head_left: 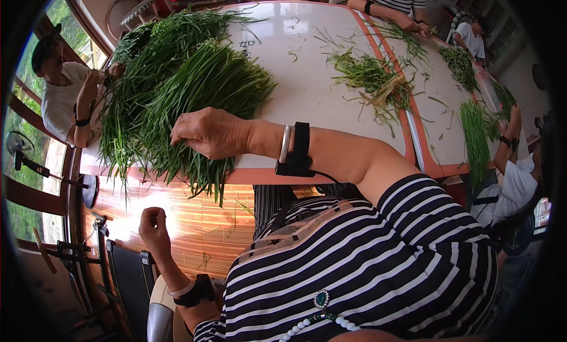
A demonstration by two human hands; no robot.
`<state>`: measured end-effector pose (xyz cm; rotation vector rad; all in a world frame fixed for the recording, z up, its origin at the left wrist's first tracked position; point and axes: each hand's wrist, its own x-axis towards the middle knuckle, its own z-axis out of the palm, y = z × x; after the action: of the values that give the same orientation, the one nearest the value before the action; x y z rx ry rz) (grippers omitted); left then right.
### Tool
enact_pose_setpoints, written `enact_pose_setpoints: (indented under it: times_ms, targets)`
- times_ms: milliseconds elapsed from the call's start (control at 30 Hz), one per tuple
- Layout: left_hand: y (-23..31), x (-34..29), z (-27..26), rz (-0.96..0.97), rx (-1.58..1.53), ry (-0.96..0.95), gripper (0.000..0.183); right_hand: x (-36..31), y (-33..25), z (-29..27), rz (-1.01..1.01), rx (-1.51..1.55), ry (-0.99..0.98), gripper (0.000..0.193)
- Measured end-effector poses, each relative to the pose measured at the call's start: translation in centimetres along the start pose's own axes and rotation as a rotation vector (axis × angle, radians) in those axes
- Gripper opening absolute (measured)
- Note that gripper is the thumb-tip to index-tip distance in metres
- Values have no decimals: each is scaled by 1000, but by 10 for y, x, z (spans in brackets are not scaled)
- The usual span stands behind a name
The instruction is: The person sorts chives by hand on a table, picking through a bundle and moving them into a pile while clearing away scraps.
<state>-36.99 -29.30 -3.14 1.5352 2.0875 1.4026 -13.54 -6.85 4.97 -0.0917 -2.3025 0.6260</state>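
A big heap of long, flat green leaves, which look like garlic chives (201,76), covers the left part of the table, with tips hanging over its near edge. My right hand (209,132) reaches across to the near side of this heap. Its fingers are bent and pressed together at the leaves; whether a leaf is between them cannot be made out. Lower down, off the table and over the floor, my left hand (155,227) is raised with its fingers curled in. Nothing sticks out of it.
The white table (283,64) has a red-orange border. Sorted-through greens (372,76) lie right of centre, with more bundles (474,135) farther right. People (68,94) work at the left, far and right sides. A black chair (127,277) stands at lower left on the wooden floor (195,224).
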Motion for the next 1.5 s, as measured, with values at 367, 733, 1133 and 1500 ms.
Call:
enact_pose_setpoints:
  times_ms: [367, 733, 1133, 1500]
  targets:
    - [96, -34, 76, 103, 62, -612, 7, -211, -53, -174, 822, -22, 340, 11]
    - [239, 104, 300, 504, -104, -678, 14, -348, -124, -179, 884, -77, 573, 8]
    - [235, 210, 501, 326, 457, -498, 89, -361, -116, -173, 681, -417, 579, 11]
    - [345, 135, 587, 590, -30, -767, 82, -359, -112, -174, 644, -403, 606, 13]
